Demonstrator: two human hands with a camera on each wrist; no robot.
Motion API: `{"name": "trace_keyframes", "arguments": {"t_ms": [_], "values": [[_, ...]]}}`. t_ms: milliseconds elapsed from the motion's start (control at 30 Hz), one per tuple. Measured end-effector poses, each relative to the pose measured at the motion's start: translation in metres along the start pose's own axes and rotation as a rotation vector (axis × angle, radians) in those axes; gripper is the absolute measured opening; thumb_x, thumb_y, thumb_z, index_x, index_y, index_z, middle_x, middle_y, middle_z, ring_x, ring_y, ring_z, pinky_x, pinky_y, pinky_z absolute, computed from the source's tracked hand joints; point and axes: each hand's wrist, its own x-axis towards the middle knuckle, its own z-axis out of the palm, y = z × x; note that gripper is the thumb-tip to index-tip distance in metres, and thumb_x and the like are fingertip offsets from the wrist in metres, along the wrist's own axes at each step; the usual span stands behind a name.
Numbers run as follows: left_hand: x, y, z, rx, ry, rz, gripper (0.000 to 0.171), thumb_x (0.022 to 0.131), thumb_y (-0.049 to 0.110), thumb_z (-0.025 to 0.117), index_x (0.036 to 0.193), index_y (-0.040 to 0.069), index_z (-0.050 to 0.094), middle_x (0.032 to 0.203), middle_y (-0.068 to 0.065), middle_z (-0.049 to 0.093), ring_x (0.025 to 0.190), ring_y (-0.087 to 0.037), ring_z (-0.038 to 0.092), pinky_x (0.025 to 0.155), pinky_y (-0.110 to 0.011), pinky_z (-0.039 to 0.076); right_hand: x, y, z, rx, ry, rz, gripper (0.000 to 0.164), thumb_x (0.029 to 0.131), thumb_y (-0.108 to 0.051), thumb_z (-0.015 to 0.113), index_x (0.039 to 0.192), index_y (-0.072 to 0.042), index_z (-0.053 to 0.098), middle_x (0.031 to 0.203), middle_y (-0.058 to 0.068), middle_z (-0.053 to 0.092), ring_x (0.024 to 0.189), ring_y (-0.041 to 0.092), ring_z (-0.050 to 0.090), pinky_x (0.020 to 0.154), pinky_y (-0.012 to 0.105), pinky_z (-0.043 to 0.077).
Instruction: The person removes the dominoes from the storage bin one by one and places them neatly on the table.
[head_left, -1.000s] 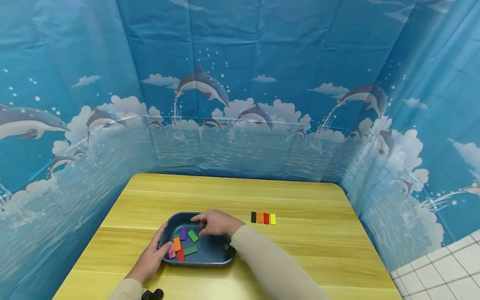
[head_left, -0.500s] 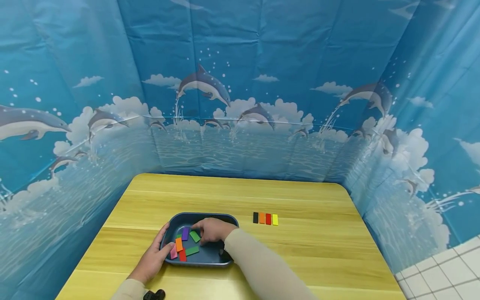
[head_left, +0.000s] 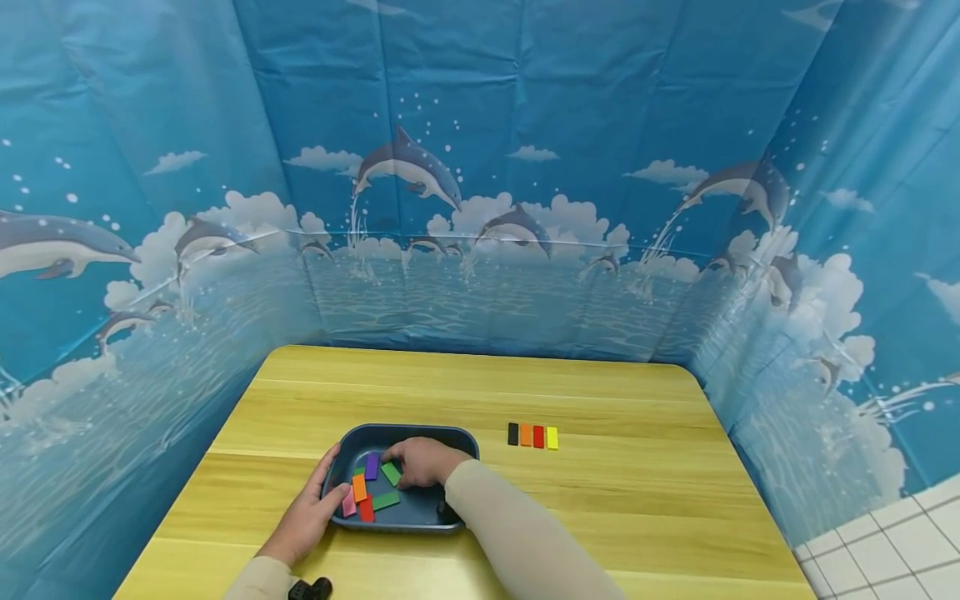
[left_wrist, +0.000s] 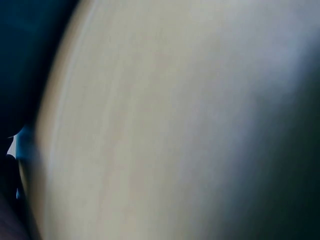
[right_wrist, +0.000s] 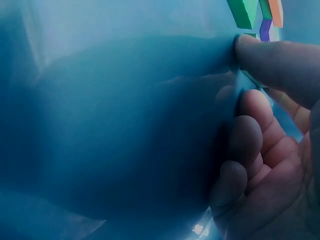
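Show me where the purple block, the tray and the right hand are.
Purple block (head_left: 372, 467), head view: middle of its upper face.
Tray (head_left: 416, 509), head view: bare patch of its floor.
Right hand (head_left: 425, 461), head view: back of the hand.

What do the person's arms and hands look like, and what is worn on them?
The left sleeve and right sleeve are plain pale beige, reaching the wrists. The left hand and right hand wear no gloves. A small black device shows beside the left sleeve.

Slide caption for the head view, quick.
Left hand grips a dark blue tray, right hand inside it beside a green tile; four tiles lined up on the table.
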Motion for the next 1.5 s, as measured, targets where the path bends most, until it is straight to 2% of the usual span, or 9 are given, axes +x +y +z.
{"name": "trace_keyframes", "arguments": {"t_ms": [200, 433, 600, 867, 1000, 1133, 1300, 1500], "values": [[0.001, 0.0, 0.002, 0.0, -0.006, -0.002, 0.06, 0.092, 0.049, 0.049, 0.138, 0.057, 0.012, 0.156, -0.004, 0.013, 0.14, -0.041, 0.018, 0.106, -0.066, 0.016, -0.006, 0.004, -0.001, 0.025, 0.009, -0.009, 0.043, 0.077, -0.032, 0.075, 0.117, -0.034, 0.06, 0.077, -0.01, 0.053, 0.07, 0.005, 0.049, 0.067, 0.02, 0.043], [0.0, 0.001, 0.003, 0.011, -0.006, 0.002, 0.061, 0.092, 0.049, 0.049, 0.14, 0.055, 0.012, 0.156, -0.004, 0.011, 0.14, -0.04, 0.017, 0.106, -0.066, 0.017, -0.019, 0.013, -0.014, 0.174, 0.047, -0.038, 0.042, 0.079, -0.023, 0.073, 0.119, -0.024, 0.06, 0.088, -0.012, 0.058, 0.075, 0.003, 0.052, 0.068, 0.019, 0.047], [0.001, 0.001, 0.004, 0.01, -0.004, 0.018, 0.061, 0.092, 0.049, 0.049, 0.14, 0.054, 0.012, 0.156, -0.004, 0.012, 0.14, -0.04, 0.017, 0.106, -0.065, 0.017, -0.031, 0.018, -0.031, 0.322, 0.076, -0.053, 0.045, 0.08, -0.016, 0.07, 0.123, -0.022, 0.057, 0.085, -0.011, 0.057, 0.071, 0.006, 0.052, 0.061, 0.021, 0.047], [0.001, 0.002, 0.003, 0.014, -0.012, 0.028, 0.06, 0.092, 0.049, 0.048, 0.139, 0.056, 0.012, 0.156, -0.005, 0.012, 0.14, -0.04, 0.017, 0.107, -0.065, 0.016, -0.059, 0.04, -0.066, 0.43, 0.167, -0.052, 0.045, 0.081, -0.013, 0.067, 0.123, -0.022, 0.055, 0.095, -0.006, 0.057, 0.077, 0.008, 0.054, 0.068, 0.022, 0.049], [0.0, 0.002, 0.002, 0.019, -0.013, 0.039, 0.061, 0.093, 0.048, 0.048, 0.141, 0.053, 0.011, 0.156, -0.006, 0.01, 0.14, -0.04, 0.016, 0.107, -0.065, 0.016, -0.077, 0.063, -0.079, 0.488, 0.222, -0.034, 0.045, 0.084, -0.012, 0.064, 0.126, -0.02, 0.052, 0.099, -0.001, 0.055, 0.074, 0.011, 0.052, 0.068, 0.025, 0.048], [-0.001, 0.002, 0.001, 0.015, -0.017, 0.04, 0.062, 0.093, 0.048, 0.048, 0.142, 0.052, 0.01, 0.157, -0.005, 0.01, 0.14, -0.04, 0.016, 0.107, -0.065, 0.015, -0.094, 0.095, -0.085, 0.544, 0.271, 0.002, 0.046, 0.085, -0.014, 0.064, 0.129, -0.018, 0.05, 0.099, 0.001, 0.055, 0.076, 0.014, 0.051, 0.068, 0.028, 0.047], [-0.002, 0.002, -0.002, 0.02, -0.016, 0.035, 0.061, 0.092, 0.051, 0.047, 0.141, 0.054, 0.01, 0.157, -0.004, 0.009, 0.141, -0.04, 0.014, 0.107, -0.066, 0.015, -0.116, 0.137, -0.084, 0.568, 0.317, 0.09, 0.047, 0.085, -0.016, 0.065, 0.129, -0.021, 0.05, 0.1, 0.003, 0.054, 0.082, 0.018, 0.05, 0.068, 0.029, 0.046], [-0.002, 0.002, -0.003, 0.022, -0.026, 0.037, 0.061, 0.092, 0.052, 0.046, 0.14, 0.055, 0.009, 0.157, -0.005, 0.008, 0.14, -0.041, 0.013, 0.105, -0.067, 0.014, -0.145, 0.189, -0.077, 0.576, 0.37, 0.239, 0.049, 0.083, -0.015, 0.065, 0.13, -0.02, 0.05, 0.102, 0.003, 0.053, 0.083, 0.02, 0.049, 0.063, 0.029, 0.045]]}}
